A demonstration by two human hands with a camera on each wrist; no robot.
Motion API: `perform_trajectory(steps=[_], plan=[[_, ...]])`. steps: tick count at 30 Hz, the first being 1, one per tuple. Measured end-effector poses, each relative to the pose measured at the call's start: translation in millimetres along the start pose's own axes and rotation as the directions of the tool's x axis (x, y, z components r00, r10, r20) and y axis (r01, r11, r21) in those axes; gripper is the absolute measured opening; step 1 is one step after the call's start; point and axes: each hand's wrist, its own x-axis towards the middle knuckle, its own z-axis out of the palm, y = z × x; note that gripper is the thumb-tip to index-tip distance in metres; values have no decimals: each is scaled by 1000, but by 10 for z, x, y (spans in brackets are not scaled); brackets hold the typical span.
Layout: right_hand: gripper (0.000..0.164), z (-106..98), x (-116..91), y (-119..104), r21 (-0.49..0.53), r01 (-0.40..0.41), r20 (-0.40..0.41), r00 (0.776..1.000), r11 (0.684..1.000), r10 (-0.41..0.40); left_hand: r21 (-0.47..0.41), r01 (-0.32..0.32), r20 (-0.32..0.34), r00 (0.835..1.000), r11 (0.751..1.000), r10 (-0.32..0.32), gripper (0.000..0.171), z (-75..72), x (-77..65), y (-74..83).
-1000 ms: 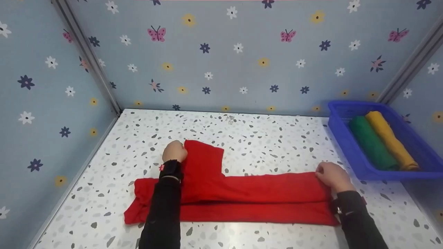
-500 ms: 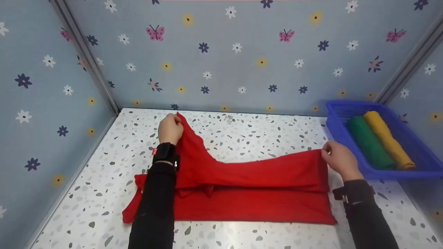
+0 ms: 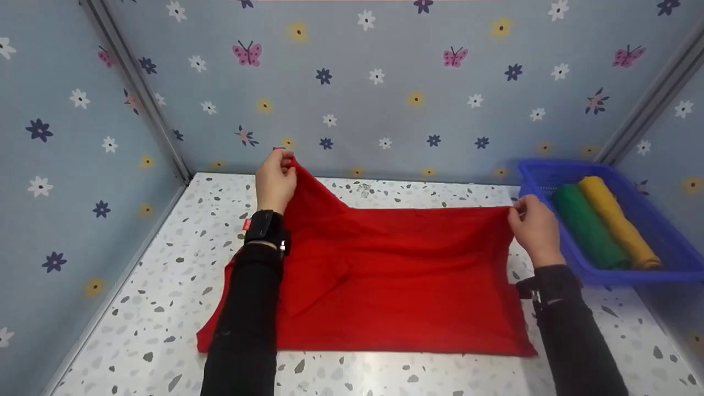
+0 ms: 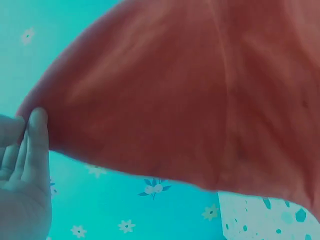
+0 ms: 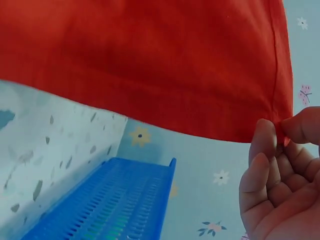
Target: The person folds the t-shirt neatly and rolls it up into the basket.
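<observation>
A red T-shirt [image 3: 407, 280] spreads across the speckled table in the head view, its near edge lying flat and its far edge raised. My left hand [image 3: 275, 181] pinches the sleeve end and holds it up at the far left. At the right, my right hand [image 3: 536, 228] grips the hem corner between thumb and fingers. The left wrist view shows the stretched sleeve [image 4: 150, 100] with its seam. In the right wrist view, the stitched hem corner [image 5: 240, 115] sits between thumb and forefinger. My left forearm hides part of the shirt's left side.
A blue plastic basket [image 3: 621, 276] stands at the right, close beside my right hand. Inside it lie a rolled green cloth [image 3: 591, 228] and a rolled yellow cloth [image 3: 619, 220]. Flower-patterned panels [image 3: 379, 104] enclose the table at the back and sides.
Both hands have risen and moved away toward the back panel, drawing the T-shirt's upper layer up and unfolding it from a narrow strip into a wider sheet. The basket has stayed put.
</observation>
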Motion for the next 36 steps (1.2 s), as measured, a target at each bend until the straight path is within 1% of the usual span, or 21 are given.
perform_trajectory(steps=[3, 6, 9, 11, 13, 15, 16, 18, 20, 22, 25, 28, 30, 32, 34, 36], plan=[[14, 66, -4, 11, -7, -11, 22, 1000, 1000, 11, 8, -31, 38, 999, 999, 31, 29, 45, -30, -64], [14, 106, -20, 35, -29, -24, 60, 998, 999, 26, 13, -28, 64, 998, 1000, 27, 29, 72, -55, -153], [13, 126, -32, 64, -42, -25, 75, 997, 999, 28, 15, -22, 87, 996, 1000, 20, 29, 91, -73, -229], [13, 137, -41, 82, -46, -23, 78, 997, 999, 26, 4, -31, 114, 993, 1000, 30, 30, 114, -89, -265], [12, 158, -54, 107, -50, -20, 80, 997, 999, 24, -10, -50, 157, 986, 999, 51, 33, 158, -113, -294], [11, 188, -74, 130, -49, -19, 90, 996, 999, 24, -15, -82, 213, 974, 997, 83, 35, 226, -143, -328], [10, 207, -86, 142, -49, -19, 94, 995, 999, 24, -14, -100, 246, 964, 995, 100, 37, 262, -164, -342], [9, 252, -115, 167, -52, -14, 106, 994, 999, 19, 3, -133, 311, 942, 991, 125, 39, 339, -209, -371], [8, 301, -144, 190, -67, -8, 122, 992, 998, 16, 45, -164, 372, 918, 985, 136, 40, 410, -259, -402], [8, 351, -171, 218, -86, 0, 135, 991, 996, 11, 97, -184, 425, 896, 978, 126, 40, 468, -310, -422], [8, 413, -203, 258, -106, 3, 171, 985, 994, 16, 172, -202, 490, 867, 964, 94, 40, 538, -371, -463], [10, 443, -225, 282, -107, -9, 226, 974, 994, 33, 213, -215, 541, 839, 953, 68, 41, 585, -413, -513], [12, 457, -238, 293, -109, -17, 258, 965, 994, 45, 232, -218, 561, 826, 948, 53, 42, 595, -435, -543], [13, 467, -247, 299, -109, -24, 284, 957, 994, 54, 244, -222, 574, 818, 944, 44, 43, 595, -446, -574], [14, 478, -254, 309, -114, -23, 295, 954, 993, 56, 248, -221, 576, 816, 943, 40, 43, 580, -451, -596], [14, 485, -259, 320, -116, -25, 302, 951, 993, 59, 246, -226, 568, 821, 943, 48, 44, 560, -449, -610]])
